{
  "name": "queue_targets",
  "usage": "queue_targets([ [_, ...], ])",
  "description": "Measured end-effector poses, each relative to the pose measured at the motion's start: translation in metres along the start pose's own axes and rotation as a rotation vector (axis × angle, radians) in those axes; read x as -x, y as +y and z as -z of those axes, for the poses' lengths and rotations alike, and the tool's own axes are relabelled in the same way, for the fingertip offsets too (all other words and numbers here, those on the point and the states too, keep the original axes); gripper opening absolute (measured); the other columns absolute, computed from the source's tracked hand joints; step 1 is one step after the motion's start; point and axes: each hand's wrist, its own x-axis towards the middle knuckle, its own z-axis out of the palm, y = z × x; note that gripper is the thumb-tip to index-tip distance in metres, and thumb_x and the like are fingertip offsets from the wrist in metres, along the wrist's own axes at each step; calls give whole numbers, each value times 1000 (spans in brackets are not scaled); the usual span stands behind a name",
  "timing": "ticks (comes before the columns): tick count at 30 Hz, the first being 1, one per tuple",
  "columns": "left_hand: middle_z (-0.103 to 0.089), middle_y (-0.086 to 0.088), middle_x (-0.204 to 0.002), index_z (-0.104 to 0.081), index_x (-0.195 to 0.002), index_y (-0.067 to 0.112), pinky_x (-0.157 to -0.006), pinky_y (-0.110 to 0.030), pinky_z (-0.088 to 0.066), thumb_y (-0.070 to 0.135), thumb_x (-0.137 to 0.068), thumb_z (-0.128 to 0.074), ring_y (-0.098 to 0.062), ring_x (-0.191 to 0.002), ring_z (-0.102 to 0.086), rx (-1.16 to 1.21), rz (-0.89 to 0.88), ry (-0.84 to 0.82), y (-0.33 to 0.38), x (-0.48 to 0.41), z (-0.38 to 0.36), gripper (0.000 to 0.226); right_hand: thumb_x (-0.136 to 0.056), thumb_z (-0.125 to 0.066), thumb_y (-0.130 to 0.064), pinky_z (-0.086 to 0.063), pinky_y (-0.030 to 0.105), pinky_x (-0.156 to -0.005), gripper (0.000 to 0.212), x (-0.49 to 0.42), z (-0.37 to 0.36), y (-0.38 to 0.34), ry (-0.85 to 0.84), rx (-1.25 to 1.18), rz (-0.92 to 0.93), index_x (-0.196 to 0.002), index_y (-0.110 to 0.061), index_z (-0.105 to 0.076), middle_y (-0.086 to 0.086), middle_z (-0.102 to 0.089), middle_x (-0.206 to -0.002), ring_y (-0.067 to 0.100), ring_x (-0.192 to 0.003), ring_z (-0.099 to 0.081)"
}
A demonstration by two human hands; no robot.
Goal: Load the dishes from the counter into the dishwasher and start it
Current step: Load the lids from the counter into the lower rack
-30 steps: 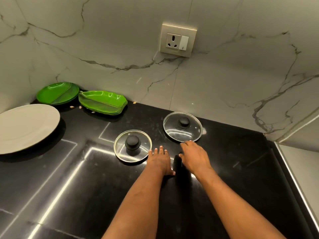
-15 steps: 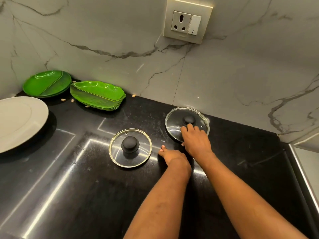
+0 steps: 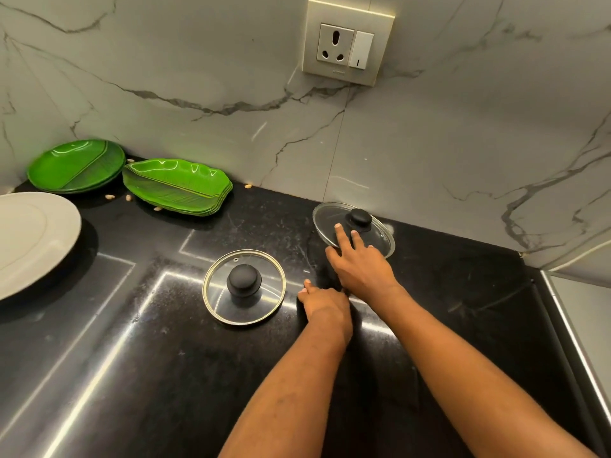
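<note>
here the right hand (image 3: 362, 269) touches a clear black-knobbed lid (image 3: 380, 234).

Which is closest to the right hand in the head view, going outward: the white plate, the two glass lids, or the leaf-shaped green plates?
1. Far glass lid, at the back: the right hand touches it.
2. Near glass lid, to the hand's left.
3. Leaf-shaped green plates, back left.
4. White plate, far left edge of view.

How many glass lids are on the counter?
2. The near lid lies beside the left hand, untouched. The far lid sits by the wall; the right hand touches its glass.
</note>
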Motion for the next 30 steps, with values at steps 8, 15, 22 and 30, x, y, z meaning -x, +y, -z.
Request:
queue_targets([
  [8,-7,-11,-166,-20,-157,12,-118,-56,-21,19,-94,-65,-48,-149,0,48,-85,40,-9,-9,-13,77,-92,-50,-3,-52,41,-63,61,22,16,10,278,-178,-390,-145,-14,-22,25,-57,-127,39,-95,-67],
  [15,-14,-15,-164,-26,-154,5,-120,-52,-23,30,-82,-81,-47,-149,-8,-8,-99,91,-14,-5,-19,94,-88,-52,-4,-53,39,-69,22,82,17,48,591,-1132,-1157,-107,-5,-63,15,-67,-96,35,-89,-65],
  [22,-5,-10,-166,-7,-158,9,-122,-46,-15,49,-102,-42,-28,-152,-13,152,-137,480,-13,49,-65,77,-87,-52,11,-55,26,-51,15,178,-31,19,729,-1987,-1276,-87,-3,-59,16,-63,-78,18,-62,-62],
  [30,13,-5,-165,4,-158,12,-123,-40,2,68,-90,-1,-21,-152,11,169,-137,667,36,128,-131,89,-90,-52,8,-53,24,-46,19,269,-60,-7,713,-2331,-1195,-105,-2,-58,16,-64,-87,17,-65,-68],
])
